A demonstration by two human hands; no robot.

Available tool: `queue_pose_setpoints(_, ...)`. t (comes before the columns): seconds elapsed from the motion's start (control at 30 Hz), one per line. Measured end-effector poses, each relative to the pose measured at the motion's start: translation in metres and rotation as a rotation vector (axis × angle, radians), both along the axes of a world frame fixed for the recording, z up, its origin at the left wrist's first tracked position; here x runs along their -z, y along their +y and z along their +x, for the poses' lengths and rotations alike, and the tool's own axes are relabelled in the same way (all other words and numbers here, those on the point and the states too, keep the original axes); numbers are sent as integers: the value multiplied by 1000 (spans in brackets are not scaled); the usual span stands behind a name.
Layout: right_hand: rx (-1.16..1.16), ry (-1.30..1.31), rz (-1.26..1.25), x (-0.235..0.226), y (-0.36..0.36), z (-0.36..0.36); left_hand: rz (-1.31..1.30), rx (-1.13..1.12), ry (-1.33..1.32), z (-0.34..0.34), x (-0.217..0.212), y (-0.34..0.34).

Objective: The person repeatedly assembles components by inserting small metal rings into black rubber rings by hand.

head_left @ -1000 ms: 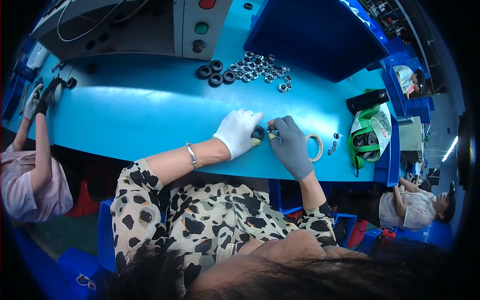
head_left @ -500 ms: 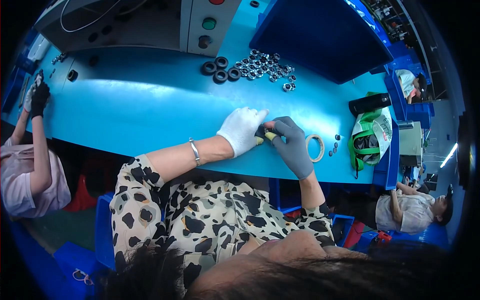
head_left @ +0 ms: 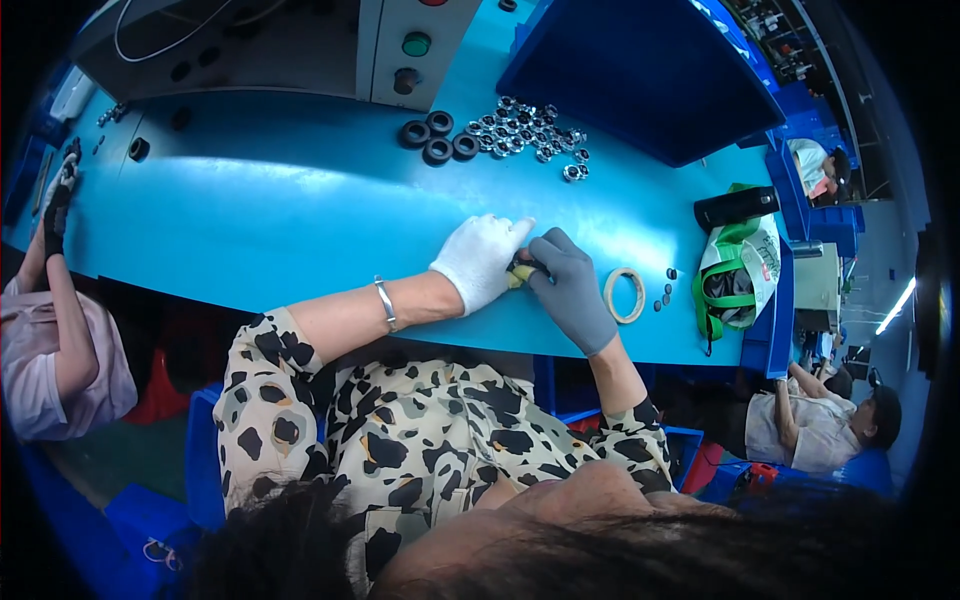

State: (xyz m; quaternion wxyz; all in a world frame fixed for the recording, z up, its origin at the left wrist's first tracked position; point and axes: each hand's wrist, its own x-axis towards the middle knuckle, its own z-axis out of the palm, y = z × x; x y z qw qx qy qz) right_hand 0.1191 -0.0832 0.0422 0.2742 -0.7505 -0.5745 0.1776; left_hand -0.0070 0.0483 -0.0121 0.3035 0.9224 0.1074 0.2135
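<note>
My left hand [head_left: 477, 262], in a white glove, and my right hand [head_left: 572, 290], in a grey glove, meet over the near part of the blue table. Fingers of both are closed round a small dark part [head_left: 523, 262], mostly hidden between them, so its exact kind cannot be made out. Yellow covers show on some fingertips. Just right of my right hand lies a roll of tape [head_left: 609, 297] on its side. Farther off on the table are several black rings [head_left: 438, 150] and a cluster of small shiny metal fittings [head_left: 520, 130] with dark centres.
A grey machine box with a green button [head_left: 416, 44] stands at the back. A large dark blue bin [head_left: 640, 80] is at the far right. A black bottle [head_left: 735, 207], a white-and-green bag [head_left: 765, 265] and small black discs [head_left: 667, 289] lie to the right. A co-worker [head_left: 65, 350] sits at left.
My right hand has closed in against my left, its fingers now curled over the small dark part. The co-worker's gloved hands at left have shifted slightly.
</note>
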Motion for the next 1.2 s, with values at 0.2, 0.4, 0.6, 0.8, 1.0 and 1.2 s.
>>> queue_pose_setpoints(0.2, 52, 62, 56, 12, -1, 2, -22, -29, -23, 0, 5, -1)
queue_pose_setpoints(0.4, 204, 463, 55, 17, -17, 6, -13, -35, -128, -2, 7, -2)
queue_pose_setpoints(0.6, 262, 748, 176, 21, -37, 1, -380, -29, -123, 5, -2, -5)
queue_pose_setpoints(0.8, 237, 710, 388, 35, -36, -12, -622, -11, -121, 8, 3, -13)
queue_pose_setpoints(1.0, 250, 567, 501, 32, -31, -16, -778, 22, -113, 8, -3, -11)
queue_pose_setpoints(1.2, 180, 414, 445, 23, -36, -4, -949, 47, -2, 14, -15, -2)
